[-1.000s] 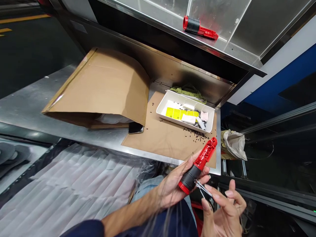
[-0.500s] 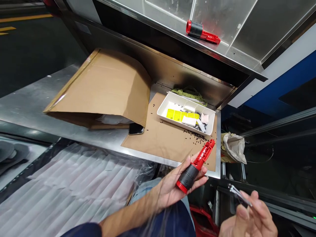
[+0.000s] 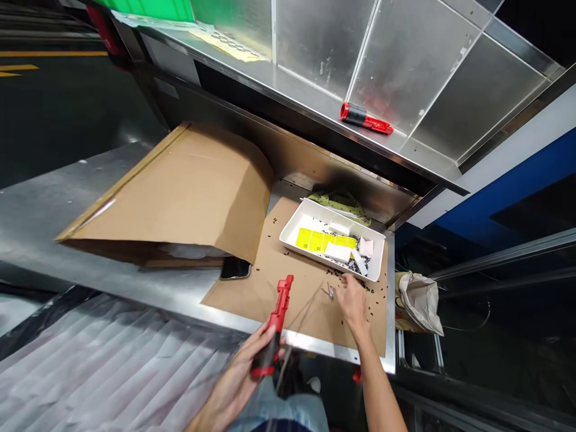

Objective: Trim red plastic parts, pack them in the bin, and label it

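My left hand (image 3: 240, 375) is closed round a red-and-black plastic housing (image 3: 279, 309), black barrel low in the palm and slim red end pointing away from me. Over the brown cardboard sheet (image 3: 297, 300), my right hand (image 3: 353, 300) reaches down with curled fingers among small black pieces (image 3: 366, 288). Their tips are at the front of the white tray (image 3: 333, 261); what they pinch is too small to make out. Just left of that hand shows a small shiny metal tool (image 3: 330, 291), like tweezers; I cannot tell whether it lies on the sheet or is held.
A big open carton (image 3: 180, 198) stands on the bench's left, with a phone (image 3: 236, 268) at its mouth. Another red-and-black housing (image 3: 365, 119) lies on the metal shelf above. A green pouch (image 3: 342, 204) is behind the tray, and a paper-lined bin (image 3: 418, 300) stands at right.
My right hand has gone from the lower right, where it held the metal tool, to the cardboard by the tray. My left hand has moved left with the housing, now turned more upright. The view has shifted.
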Action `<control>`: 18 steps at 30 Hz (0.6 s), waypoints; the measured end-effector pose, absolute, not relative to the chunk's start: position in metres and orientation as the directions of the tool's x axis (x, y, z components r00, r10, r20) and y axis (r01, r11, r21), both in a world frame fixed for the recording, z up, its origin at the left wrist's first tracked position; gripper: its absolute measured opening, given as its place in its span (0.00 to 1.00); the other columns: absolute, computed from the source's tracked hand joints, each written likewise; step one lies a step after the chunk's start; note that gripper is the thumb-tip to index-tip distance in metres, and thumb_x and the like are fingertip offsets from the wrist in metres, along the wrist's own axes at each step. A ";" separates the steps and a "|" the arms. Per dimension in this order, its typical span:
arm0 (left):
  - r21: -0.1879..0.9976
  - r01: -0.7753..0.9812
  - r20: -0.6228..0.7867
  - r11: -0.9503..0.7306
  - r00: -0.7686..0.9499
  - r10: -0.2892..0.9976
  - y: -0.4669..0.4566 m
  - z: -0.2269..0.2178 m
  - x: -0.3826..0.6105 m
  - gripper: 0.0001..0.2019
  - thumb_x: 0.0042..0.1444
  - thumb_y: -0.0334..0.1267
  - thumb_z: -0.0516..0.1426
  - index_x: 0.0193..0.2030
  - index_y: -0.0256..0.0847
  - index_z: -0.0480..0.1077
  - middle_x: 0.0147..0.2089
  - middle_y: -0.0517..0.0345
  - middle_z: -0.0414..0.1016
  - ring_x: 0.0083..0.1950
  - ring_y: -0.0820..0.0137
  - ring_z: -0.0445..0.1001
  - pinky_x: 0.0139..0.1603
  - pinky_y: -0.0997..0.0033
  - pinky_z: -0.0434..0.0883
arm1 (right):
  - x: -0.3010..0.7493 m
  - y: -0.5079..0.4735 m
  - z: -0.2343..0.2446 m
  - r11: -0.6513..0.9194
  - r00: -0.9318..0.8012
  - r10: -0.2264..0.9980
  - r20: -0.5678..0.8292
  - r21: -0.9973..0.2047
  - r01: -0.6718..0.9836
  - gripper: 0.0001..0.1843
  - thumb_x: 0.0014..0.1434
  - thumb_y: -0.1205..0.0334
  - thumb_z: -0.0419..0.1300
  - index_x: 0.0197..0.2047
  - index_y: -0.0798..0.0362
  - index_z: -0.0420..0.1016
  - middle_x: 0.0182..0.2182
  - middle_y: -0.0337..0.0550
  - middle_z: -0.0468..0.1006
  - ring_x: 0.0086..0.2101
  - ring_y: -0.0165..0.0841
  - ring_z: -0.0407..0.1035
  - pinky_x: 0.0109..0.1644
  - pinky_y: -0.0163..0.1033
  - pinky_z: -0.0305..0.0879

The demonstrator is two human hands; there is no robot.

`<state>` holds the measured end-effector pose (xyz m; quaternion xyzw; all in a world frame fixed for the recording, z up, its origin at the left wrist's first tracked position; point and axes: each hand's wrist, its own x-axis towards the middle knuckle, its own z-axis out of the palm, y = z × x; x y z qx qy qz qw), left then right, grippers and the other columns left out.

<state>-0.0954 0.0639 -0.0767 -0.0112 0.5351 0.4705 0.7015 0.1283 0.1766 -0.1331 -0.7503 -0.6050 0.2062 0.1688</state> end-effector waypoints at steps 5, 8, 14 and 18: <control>0.560 -0.653 -0.697 0.510 -0.039 0.716 0.057 -0.112 -0.116 0.30 0.55 0.37 0.67 0.65 0.48 0.67 0.42 0.60 0.84 0.41 0.64 0.83 0.38 0.75 0.79 | 0.174 0.261 -0.095 -0.482 0.392 0.875 -0.285 -0.446 0.754 0.34 0.73 0.43 0.36 0.59 0.58 0.71 0.53 0.62 0.77 0.54 0.48 0.72 0.54 0.50 0.64; 0.558 -0.655 -0.661 0.509 0.020 0.750 0.056 -0.119 -0.119 0.24 0.64 0.39 0.60 0.66 0.56 0.64 0.44 0.65 0.84 0.45 0.67 0.83 0.41 0.75 0.78 | 0.186 0.304 -0.090 -0.566 0.359 0.809 -0.465 -0.454 0.688 0.30 0.67 0.39 0.55 0.56 0.58 0.73 0.49 0.56 0.79 0.48 0.43 0.74 0.54 0.52 0.67; 0.299 -0.780 -0.746 0.549 0.168 0.645 0.068 -0.087 -0.106 0.16 0.73 0.38 0.46 0.63 0.50 0.66 0.33 0.65 0.83 0.25 0.76 0.76 0.23 0.82 0.70 | 0.209 0.279 -0.079 -0.525 0.115 0.834 -0.539 -0.715 0.462 0.33 0.69 0.43 0.39 0.58 0.58 0.70 0.43 0.54 0.81 0.39 0.39 0.76 0.45 0.45 0.73; 0.281 -0.718 -0.734 0.637 0.267 0.625 0.072 -0.062 -0.089 0.17 0.74 0.39 0.45 0.45 0.41 0.74 0.29 0.61 0.81 0.24 0.77 0.75 0.27 0.83 0.73 | 0.225 0.216 -0.063 -0.427 0.022 0.900 -0.435 -0.871 0.245 0.40 0.64 0.42 0.30 0.60 0.57 0.69 0.46 0.55 0.80 0.38 0.42 0.77 0.43 0.47 0.74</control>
